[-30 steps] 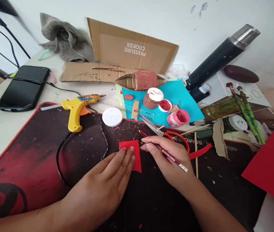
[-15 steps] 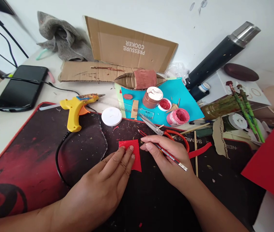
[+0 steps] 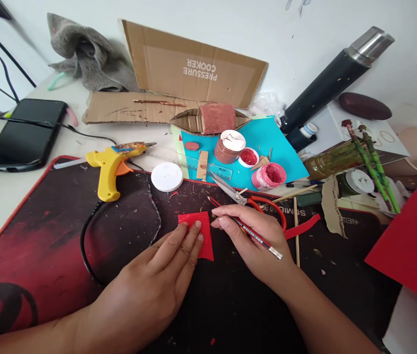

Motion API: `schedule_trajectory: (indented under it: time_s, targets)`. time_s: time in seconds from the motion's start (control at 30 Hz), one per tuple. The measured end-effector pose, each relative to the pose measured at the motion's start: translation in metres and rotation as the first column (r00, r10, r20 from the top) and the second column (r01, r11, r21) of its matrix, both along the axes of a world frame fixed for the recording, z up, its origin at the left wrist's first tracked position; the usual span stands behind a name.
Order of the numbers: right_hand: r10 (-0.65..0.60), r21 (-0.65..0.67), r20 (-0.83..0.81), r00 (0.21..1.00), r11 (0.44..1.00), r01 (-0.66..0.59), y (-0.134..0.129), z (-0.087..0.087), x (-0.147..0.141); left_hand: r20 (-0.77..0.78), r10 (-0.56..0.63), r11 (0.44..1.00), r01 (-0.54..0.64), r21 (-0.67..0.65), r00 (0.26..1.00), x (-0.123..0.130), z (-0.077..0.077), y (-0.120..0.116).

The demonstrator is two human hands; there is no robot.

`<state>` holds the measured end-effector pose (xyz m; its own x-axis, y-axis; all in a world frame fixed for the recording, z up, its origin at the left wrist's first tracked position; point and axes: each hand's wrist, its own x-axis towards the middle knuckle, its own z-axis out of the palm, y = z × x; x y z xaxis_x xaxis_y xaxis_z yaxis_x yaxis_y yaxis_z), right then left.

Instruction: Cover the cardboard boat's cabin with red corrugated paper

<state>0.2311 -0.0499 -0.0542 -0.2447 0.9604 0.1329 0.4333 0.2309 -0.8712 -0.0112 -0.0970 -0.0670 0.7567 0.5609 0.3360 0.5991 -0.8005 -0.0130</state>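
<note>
Flat on the dark mat (image 3: 230, 314) lies a small red corrugated paper piece (image 3: 206, 241). My left hand (image 3: 156, 275) rests on it, fingers stretched out and pressing its left part. In my right hand (image 3: 256, 241) a pencil (image 3: 245, 227) is pinched, its tip pointing up and left, above the mat just right of the red piece. Just beyond my right hand are scissors (image 3: 230, 191) with orange handles, partly covered by the hand. A red paper strip (image 3: 303, 227) and a thin wooden stick (image 3: 296, 236) lie to its right.
A yellow glue gun (image 3: 108, 172) with a black cord stands at the left, near a phone (image 3: 26, 132). Behind the hands are a white lid (image 3: 167, 177), paint jars (image 3: 269, 176) and blue paper (image 3: 285, 147). Cardboard (image 3: 193, 64), a flask (image 3: 333, 78) and red sheet (image 3: 414, 236) surround these.
The whole view has shifted slightly, with things appearing a little further left. Both hands keep nearly the same pose, left on the red piece and right on the pencil.
</note>
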Motion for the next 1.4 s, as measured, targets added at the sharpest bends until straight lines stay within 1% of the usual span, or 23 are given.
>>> schedule_trajectory:
  time_s: [0.33,1.03,1.4]
  targets:
    - [-0.003,0.013,-0.014,1.0,1.0,0.003,0.0006,0.003,-0.0007,0.03,-0.005,1.0,0.006,-0.02,1.0,0.001,0.0017,0.0008]
    - [0.011,0.008,-0.009,1.0,1.0,-0.011,0.0002,0.003,-0.0005,0.012,0.008,1.0,-0.008,-0.031,1.0,0.0018,0.0018,0.0031]
    - [0.013,0.007,-0.014,1.0,1.0,-0.013,0.0006,0.0029,-0.0007,0.03,0.021,0.999,-0.02,-0.046,0.999,0.0013,0.0009,0.0041]
